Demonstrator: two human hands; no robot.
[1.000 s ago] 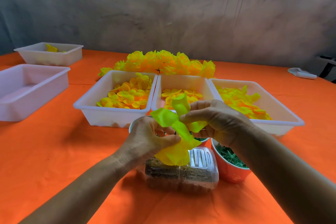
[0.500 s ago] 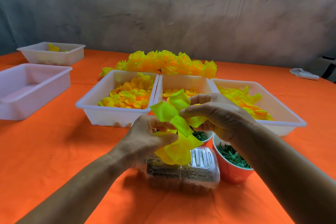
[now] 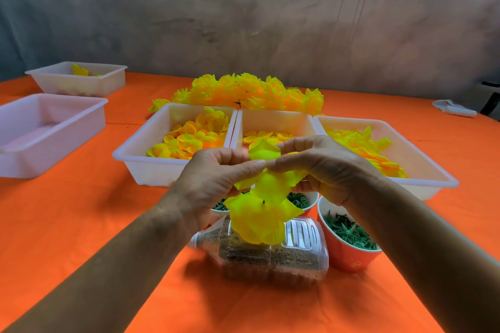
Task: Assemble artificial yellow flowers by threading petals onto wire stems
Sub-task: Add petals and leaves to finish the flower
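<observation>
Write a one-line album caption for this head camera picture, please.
Both hands, left and right, pinch a yellow petal cluster above a clear bottle, before white trays of petals.

A mottled grey wall, creased like hung fabric or rough plaster, fills the upper half. Below it an orange-covered table spans the width, evenly lit. At the far right edge stands a dark object, possibly a chair.
</observation>
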